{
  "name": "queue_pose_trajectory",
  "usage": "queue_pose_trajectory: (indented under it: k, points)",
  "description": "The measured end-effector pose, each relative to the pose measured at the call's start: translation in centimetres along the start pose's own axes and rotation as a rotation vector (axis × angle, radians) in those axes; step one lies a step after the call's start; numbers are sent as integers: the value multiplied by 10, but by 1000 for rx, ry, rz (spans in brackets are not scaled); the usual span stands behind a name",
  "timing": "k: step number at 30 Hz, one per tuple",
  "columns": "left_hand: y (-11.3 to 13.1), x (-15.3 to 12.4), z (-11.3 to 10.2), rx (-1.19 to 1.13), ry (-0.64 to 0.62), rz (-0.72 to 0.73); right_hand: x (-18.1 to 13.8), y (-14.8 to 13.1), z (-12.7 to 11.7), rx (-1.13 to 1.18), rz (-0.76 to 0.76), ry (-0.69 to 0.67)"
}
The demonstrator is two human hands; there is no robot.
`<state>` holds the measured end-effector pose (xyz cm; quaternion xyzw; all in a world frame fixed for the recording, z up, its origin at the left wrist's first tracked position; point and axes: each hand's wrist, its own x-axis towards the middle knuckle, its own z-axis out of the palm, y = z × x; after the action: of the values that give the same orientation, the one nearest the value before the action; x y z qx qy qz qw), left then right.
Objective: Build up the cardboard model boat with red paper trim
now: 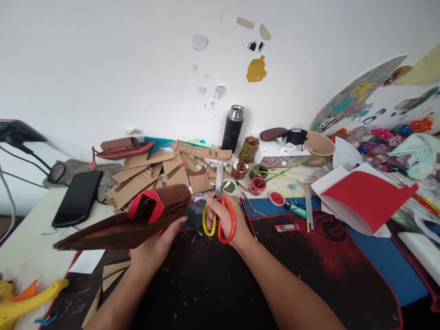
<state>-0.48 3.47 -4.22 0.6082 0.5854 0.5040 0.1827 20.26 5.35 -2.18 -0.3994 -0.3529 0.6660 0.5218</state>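
Observation:
My left hand (154,243) is closed around the underside of a brown cardboard model boat (117,224), lifted over the desk at the left. The boat has a curved brown cover with a red corrugated rim at its opening. In my right hand (231,222) is a pair of scissors (219,188) with one yellow and one orange-red handle loop. Their blades point away toward the wall and look closed. Behind the held boat lies a heap of cut cardboard pieces (137,176). A second, reddish model boat (125,149) rests at the back left.
A black flask (233,128) stands by the wall. Paint jars (257,185) sit right of the scissors. A phone (77,198) lies at left, a yellow glue gun (30,305) at the lower left. Red paper (366,199) lies at right. A black mat (206,284) covers the front.

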Motion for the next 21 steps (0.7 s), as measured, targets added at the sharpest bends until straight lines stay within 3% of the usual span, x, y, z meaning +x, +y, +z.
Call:
queue_pose_trajectory:
  k: [4, 8, 12, 16, 21]
  points:
    - [10, 4, 1, -280, -2, -200, 2, 4, 0, 6, 41, 11]
    - [15, 15, 6, -855, 87, -449, 3, 7, -1, 41, 21, 42]
    - [7, 27, 0, -1274, -19, -713, 3, 7, -1, 52, 15, 67]
    - [-1, 30, -10, -1461, -75, -776, 1, 8, 1, 46, 31, 56]
    - [-2, 27, -10, -1536, -174, -792, -1, 9, 3, 7, 32, 20]
